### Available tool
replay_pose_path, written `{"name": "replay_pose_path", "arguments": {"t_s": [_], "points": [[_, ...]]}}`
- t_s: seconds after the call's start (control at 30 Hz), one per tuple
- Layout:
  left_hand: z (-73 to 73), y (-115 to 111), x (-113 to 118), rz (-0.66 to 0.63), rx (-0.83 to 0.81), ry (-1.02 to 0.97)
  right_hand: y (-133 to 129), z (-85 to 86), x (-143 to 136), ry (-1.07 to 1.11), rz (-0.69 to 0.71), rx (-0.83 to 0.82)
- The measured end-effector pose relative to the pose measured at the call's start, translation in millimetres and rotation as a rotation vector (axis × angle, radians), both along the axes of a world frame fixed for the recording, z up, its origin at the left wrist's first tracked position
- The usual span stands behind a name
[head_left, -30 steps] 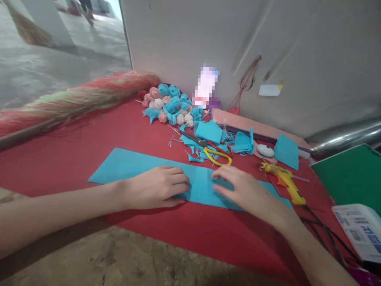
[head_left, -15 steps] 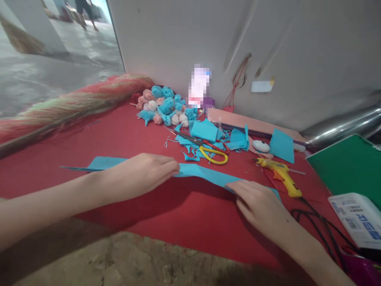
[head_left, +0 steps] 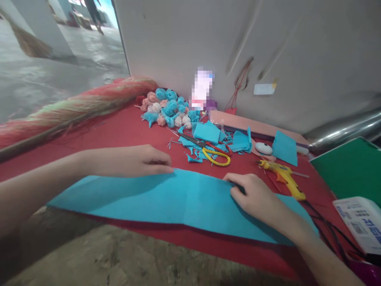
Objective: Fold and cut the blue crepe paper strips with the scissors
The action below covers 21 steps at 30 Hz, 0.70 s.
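Blue sheet under both hands at near side of red table

Left to right. Far left, a person's legs (head_left: 95, 18) showed on the floor beyond the wall, with a broom (head_left: 31, 41) leaning by a pillar. A red and pale green bristle bundle (head_left: 89, 97) lay along the table's far left.

Left hand (head_left: 159, 165): over the sheet's far edge, thumb tip at that edge, fingers bent, small gap above the thumb. Couldn't tell if it had a pinch on the paper.

Blue sheet (head_left: 166, 198): spread wide across the near part of the red table (head_left: 262, 256), left end out at the table's near edge, a crease near the middle, right end under the right forearm.

Beyond it: a heap of paper flowers (head_left: 171, 107) in blue, pink and white, then scissors (head_left: 216, 157) with yellow and red handles lying on blue scraps.

Right hand (head_left: 250, 194): fingers curled at the sheet's far edge, thumb over the paper, part-open gap between. Couldn't tell if paper was gripped.

Further right: a white oval thing (head_left: 263, 148), a blue square (head_left: 285, 148), a yellow glue gun (head_left: 284, 178) just past the sheet, a green board (head_left: 351, 171) and a white box (head_left: 358, 224).
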State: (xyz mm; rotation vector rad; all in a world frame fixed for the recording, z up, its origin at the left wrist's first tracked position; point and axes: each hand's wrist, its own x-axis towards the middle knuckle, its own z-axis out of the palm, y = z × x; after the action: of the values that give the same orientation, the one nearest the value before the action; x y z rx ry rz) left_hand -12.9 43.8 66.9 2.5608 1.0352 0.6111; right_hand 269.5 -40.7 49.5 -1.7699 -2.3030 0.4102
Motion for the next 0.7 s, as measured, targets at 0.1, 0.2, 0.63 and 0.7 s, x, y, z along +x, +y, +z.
{"name": "replay_pose_path", "arguments": {"t_s": [0.1, 0.2, 0.63, 0.7], "points": [[-11.6, 9.0, 2.5, -0.044, -0.067, 0.062, 12.8, -17.8, -4.9, 0.039, 0.007, -0.056], [-19.6, 15.4, 2.8, -0.118, -0.145, 0.185, 16.7, -29.8, -6.9, 0.057, -0.003, -0.028], [-33.6, 23.9, -6.0, -0.128, -0.019, 0.395, 13.7, -41.6, -2.7, 0.145, -0.007, 0.175], [-36.5, 21.8, -9.9, -0.175, 0.029, 0.418, 10.9, -43.4, -3.7, 0.134, 0.022, 0.222]]}}
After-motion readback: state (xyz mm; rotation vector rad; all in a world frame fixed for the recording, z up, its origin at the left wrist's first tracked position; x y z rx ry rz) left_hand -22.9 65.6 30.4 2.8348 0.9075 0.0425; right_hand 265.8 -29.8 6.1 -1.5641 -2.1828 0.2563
